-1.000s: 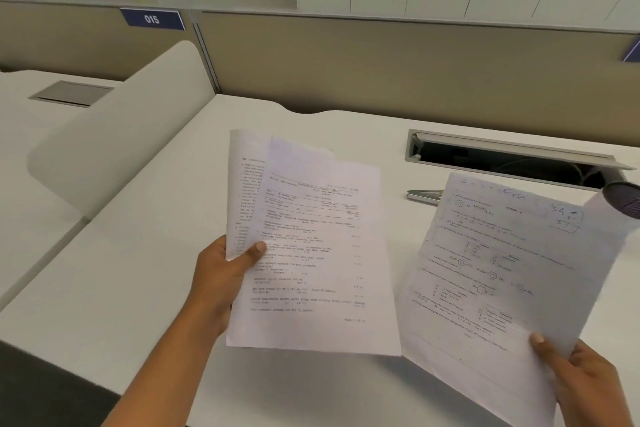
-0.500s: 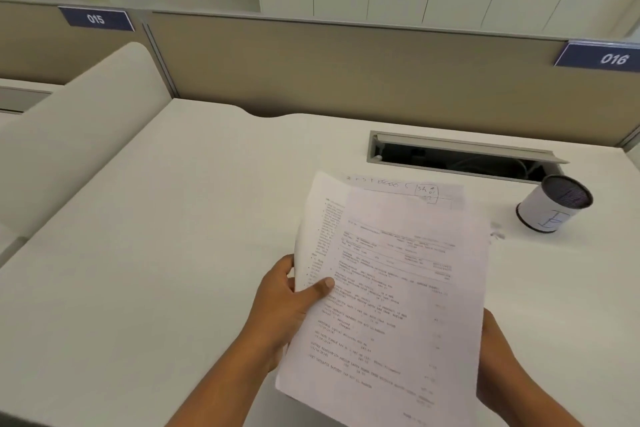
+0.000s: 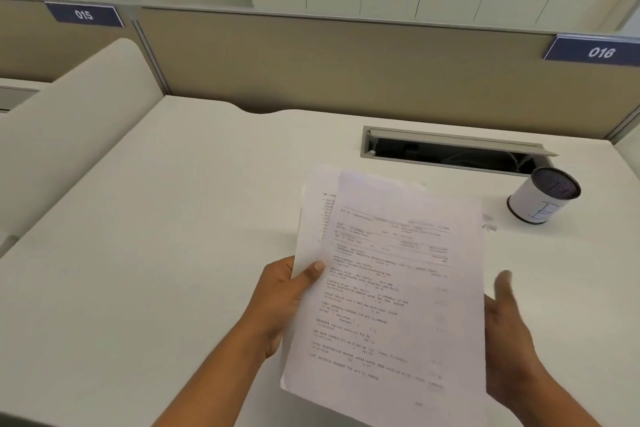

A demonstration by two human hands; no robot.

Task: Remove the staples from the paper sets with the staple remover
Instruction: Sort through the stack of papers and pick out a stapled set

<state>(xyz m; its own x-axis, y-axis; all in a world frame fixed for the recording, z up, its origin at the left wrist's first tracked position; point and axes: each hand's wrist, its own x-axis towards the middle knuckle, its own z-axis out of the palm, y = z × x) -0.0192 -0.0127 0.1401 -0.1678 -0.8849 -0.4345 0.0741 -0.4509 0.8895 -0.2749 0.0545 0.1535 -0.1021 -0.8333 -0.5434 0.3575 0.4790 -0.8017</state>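
— Report from the near edge outward, taking the papers as your reference.

— The papers (image 3: 391,284) are held above the desk (image 3: 173,218), printed side up, several sheets fanned loosely. The left hand (image 3: 284,302) pinches their left edge, thumb on top, fingers underneath. The right hand (image 3: 509,333) stands just beside their right edge, fingers spread, gripping nothing that I can see.

— Any staple visible?

— None that I can make out; the sheets sit offset from one another, which suggests they are unbound, though that is a judgement.

— And the staple remover?

— Not in view. Beyond the papers to the right stands a white cup (image 3: 542,198), with small pale scraps (image 3: 488,222) between it and the sheets. Behind the papers lies the open cable tray (image 3: 450,152).

— Progress?

— This set appears finished or under check. How many remain, I cannot tell.
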